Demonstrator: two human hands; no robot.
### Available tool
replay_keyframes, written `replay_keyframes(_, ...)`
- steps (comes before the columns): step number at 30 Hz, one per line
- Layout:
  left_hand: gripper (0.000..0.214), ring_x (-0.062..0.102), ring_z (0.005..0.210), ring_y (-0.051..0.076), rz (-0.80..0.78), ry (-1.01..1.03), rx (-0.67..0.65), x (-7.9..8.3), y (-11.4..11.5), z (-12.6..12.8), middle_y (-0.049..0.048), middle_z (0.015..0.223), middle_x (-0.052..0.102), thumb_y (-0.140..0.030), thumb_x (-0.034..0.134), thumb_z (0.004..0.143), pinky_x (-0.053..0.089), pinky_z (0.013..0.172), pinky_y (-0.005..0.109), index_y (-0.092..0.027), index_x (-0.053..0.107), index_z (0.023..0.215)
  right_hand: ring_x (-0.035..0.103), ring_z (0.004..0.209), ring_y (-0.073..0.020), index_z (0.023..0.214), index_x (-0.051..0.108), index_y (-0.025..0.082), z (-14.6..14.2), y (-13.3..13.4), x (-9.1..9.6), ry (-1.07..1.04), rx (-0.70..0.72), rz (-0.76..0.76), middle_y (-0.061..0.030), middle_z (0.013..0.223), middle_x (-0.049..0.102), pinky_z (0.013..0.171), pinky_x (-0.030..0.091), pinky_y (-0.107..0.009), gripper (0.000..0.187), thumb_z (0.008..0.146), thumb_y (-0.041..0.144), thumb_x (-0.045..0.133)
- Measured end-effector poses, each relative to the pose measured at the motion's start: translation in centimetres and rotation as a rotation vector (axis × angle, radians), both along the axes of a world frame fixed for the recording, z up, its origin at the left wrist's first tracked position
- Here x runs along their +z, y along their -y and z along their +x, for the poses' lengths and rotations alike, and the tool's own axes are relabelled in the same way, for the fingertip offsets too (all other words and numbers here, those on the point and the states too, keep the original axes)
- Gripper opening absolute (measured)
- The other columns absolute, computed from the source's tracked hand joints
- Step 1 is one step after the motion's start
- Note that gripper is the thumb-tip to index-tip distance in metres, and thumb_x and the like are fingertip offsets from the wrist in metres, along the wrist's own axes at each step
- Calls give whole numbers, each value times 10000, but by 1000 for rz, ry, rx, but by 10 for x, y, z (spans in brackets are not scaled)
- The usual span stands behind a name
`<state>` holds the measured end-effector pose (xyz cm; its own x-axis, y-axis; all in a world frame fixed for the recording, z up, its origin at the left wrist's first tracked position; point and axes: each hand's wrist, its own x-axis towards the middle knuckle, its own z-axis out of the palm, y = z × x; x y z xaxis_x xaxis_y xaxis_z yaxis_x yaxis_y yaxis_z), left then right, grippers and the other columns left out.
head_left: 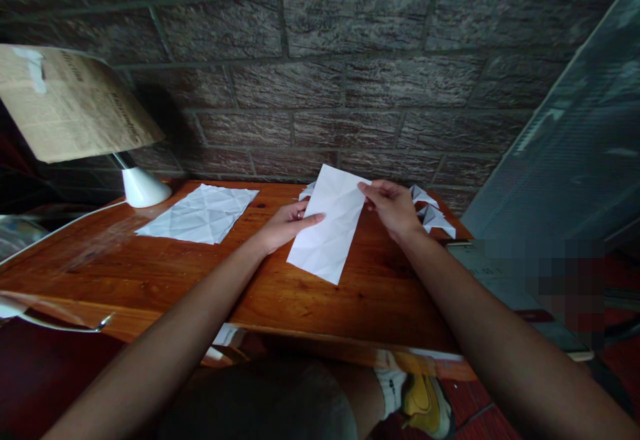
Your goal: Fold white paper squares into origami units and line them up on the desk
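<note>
A white sheet of paper [333,227], an upright-tilted rectangle with faint creases, is held above the wooden table. My left hand [289,225] grips its left edge, thumb on the front and fingers behind. At the upper right corner, my right hand [390,205] pinches the sheet between thumb and fingers. Behind my right hand lie folded white paper pieces [434,217], partly hidden by it. Another folded piece [307,191] peeks out behind the sheet's left edge.
Creased white sheets [203,213] lie on the left of the wooden table [125,270]. A lamp with a newsprint-like shade [80,107] and white base [145,188] stands at the far left, its cord trailing along. A brick wall [310,93] rises behind; a translucent panel [565,133] leans at right.
</note>
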<state>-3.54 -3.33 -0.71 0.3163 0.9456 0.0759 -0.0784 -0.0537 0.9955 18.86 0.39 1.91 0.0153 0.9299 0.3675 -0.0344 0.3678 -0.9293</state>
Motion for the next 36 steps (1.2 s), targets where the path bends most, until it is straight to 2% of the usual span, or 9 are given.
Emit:
replay_keyframes(5,453,674,687,174,-41,-35,16,-2,2,0,71,918,762,-444,826,685,511,654,286,-144,729,1010,505,559,-100,676,638,189,-8,6,1,-26,49,-22,15,632,603,533,417,-250,379,639,527,806)
replay_keyframes(12,446,681,695,180,-56,27,36,-2,1,-1,91,941,767,-416,844,666,521,671,299,-127,736,987,578,637,-102,768,708,187,-7,13,7,-28,198,-102,-14,754,696,525,437,-202,408,669,576,782)
replay_keyframes(16,452,702,761,191,-45,67,29,-3,0,-1,106,1025,766,-408,837,687,537,727,310,-137,736,1034,639,713,-116,828,757,189,-7,17,6,51,362,-180,-41,859,751,589,494,-204,373,668,521,810)
replay_keyframes(20,461,714,812,212,-32,92,42,-3,-2,-1,128,1067,759,-433,825,703,546,771,331,-132,734,1040,676,737,-140,861,789,191,-6,18,0,177,491,-252,-58,865,773,632,531,-238,346,647,459,835)
replay_keyframes(31,446,714,818,212,-67,11,33,-2,-2,-2,132,1049,761,-374,853,667,541,797,349,-126,753,1023,642,673,-118,794,785,195,-6,11,-4,86,312,-250,-48,819,771,597,505,-233,265,623,389,846)
replay_keyframes(34,525,708,916,235,30,-13,73,-6,-4,-1,141,1097,744,-412,832,687,529,883,395,-133,707,1114,627,647,-113,783,771,179,-6,10,-5,72,274,-243,-46,792,759,587,490,-235,235,635,352,832)
replay_keyframes(36,632,666,1078,259,183,-36,191,-6,-6,1,148,1219,695,-424,833,681,488,980,431,-162,639,1222,614,624,-109,790,756,171,-6,9,-4,56,223,-216,-37,772,747,571,480,-235,226,641,327,824)
